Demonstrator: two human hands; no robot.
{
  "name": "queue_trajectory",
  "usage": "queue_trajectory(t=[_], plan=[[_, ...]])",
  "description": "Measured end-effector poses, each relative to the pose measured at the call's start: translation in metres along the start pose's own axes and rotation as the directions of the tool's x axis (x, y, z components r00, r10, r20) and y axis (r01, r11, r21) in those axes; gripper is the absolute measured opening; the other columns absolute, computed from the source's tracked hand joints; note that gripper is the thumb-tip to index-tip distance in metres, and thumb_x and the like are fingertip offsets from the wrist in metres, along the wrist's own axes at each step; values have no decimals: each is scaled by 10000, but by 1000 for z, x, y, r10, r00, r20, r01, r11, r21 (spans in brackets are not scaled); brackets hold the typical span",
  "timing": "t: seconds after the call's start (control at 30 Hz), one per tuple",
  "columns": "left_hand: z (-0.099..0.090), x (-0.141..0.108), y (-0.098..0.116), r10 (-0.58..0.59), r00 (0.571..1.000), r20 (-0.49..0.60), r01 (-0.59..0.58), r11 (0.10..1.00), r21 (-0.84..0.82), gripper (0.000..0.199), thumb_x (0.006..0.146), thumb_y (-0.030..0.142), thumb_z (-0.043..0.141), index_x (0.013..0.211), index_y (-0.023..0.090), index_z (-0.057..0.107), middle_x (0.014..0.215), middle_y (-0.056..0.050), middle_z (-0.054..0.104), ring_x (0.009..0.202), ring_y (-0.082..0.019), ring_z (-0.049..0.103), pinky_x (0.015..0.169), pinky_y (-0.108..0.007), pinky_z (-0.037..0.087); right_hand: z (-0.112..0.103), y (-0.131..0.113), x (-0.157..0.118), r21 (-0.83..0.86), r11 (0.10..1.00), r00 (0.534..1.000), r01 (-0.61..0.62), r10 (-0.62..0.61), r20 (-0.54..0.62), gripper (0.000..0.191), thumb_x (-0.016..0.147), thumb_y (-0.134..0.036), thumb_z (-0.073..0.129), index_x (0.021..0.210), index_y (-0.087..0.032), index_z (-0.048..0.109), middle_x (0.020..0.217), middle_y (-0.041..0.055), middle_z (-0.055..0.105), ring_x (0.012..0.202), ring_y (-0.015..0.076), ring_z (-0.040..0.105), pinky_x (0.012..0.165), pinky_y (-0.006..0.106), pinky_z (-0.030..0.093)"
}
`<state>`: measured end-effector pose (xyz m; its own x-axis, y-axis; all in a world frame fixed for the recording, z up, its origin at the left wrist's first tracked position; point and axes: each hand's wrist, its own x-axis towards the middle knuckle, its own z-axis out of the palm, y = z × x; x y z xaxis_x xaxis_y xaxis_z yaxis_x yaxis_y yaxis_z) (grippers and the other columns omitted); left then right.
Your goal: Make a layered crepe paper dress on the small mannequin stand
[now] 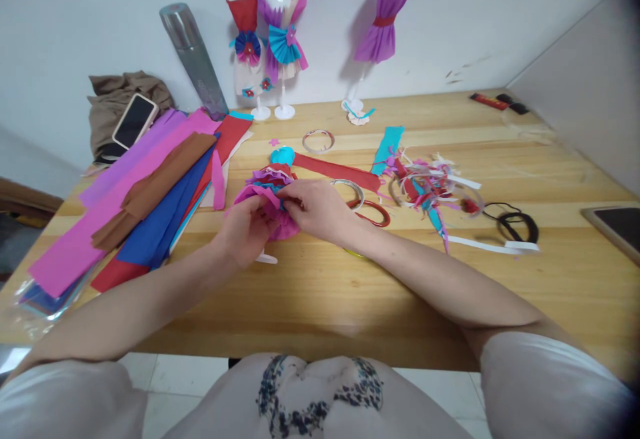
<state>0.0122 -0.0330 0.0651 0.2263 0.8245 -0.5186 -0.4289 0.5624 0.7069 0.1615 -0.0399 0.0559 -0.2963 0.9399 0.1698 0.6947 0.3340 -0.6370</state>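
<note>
Between my hands is a small crepe paper dress (275, 176) with a blue top and ruffled layers of purple, red, blue and pink. My left hand (247, 226) pinches the pink ruffle from the left side. From the right, my right hand (317, 207) has its fingertips closed on the blue and pink layers. A white tip of what looks like a stand base (269, 259) shows below the dress. Red-handled scissors (380, 214) and a tape roll (356, 189) lie beside my right wrist. A red paper strip (340, 171) stretches behind that hand.
Stacked crepe sheets (165, 206) cover the table's left side, near a phone (135, 121) and a bottle (195, 59). Several dressed mannequins (284, 32) stand along the wall. Paper scraps (425, 182), a black cord coil (520, 227) and another device (617, 226) lie on the right.
</note>
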Motion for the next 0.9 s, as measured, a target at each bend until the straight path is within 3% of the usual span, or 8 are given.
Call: queue_trajectory(t=[0.23,0.43,0.63,0.9], plan=[[2,-1,1,-30,999,-14,30,1000,2,259,805,-5,505,666,131,675,690,-38,672,688,-128,641,691,-254,539,-18,19,7,143,987,992,-77,90,-85,358,825,-23,495,951,-183,790,831,38,756,768,172,676,740,283,471],[5,-5,2,-37,999,-21,38,999,18,237,797,0,524,667,129,675,700,-44,686,702,-134,652,762,-289,558,-19,25,10,102,989,994,-107,107,8,358,773,21,497,889,-145,792,853,53,768,797,178,691,723,267,477],[1,-7,0,-57,998,31,54,996,70,172,779,18,582,703,135,682,745,-38,705,743,-132,661,755,-274,548,-17,24,10,110,990,996,-87,90,-22,385,757,28,498,913,-155,799,860,43,771,813,176,693,742,269,486],[5,-5,-8,18,996,90,-33,985,167,174,724,-10,689,771,157,695,790,8,698,738,-91,630,693,-206,521,-20,19,8,60,996,997,-70,67,48,361,794,-7,521,954,-164,804,834,46,760,761,178,675,705,282,464]])
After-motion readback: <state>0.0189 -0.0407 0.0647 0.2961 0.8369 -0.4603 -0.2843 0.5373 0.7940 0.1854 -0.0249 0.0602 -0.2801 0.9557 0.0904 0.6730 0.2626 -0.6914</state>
